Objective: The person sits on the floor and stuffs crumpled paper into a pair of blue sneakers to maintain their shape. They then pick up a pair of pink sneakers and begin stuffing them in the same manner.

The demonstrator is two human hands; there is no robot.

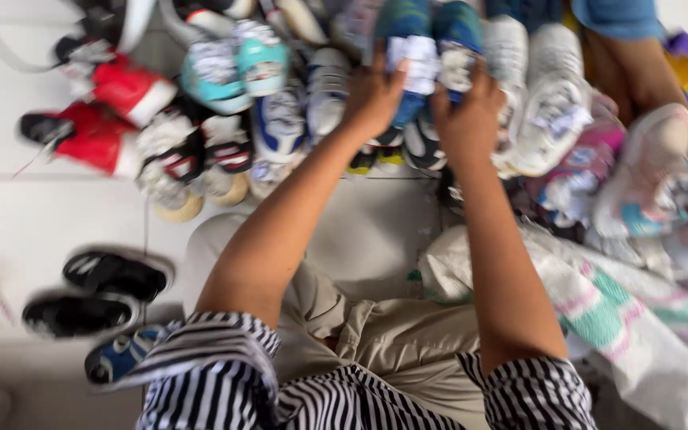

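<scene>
Dozens of shoes crowd the white tiled floor (33,223), and a woven sack (623,318) lies right of the pair of blue sneakers (428,56). Left of that pair sit red shoes (105,119); black shoes (97,291) lie well below-left. Both hands meet on the pair: the left hand (372,99) grips its left side, fingers curled around it, while the right hand (467,119) clasps the right side, fingertips on the white paper stuffing (420,60).

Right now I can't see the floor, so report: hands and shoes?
Left hand and right hand both on the blue pair of shoes. White sneakers packed alongside. Woven sack at right.
</scene>
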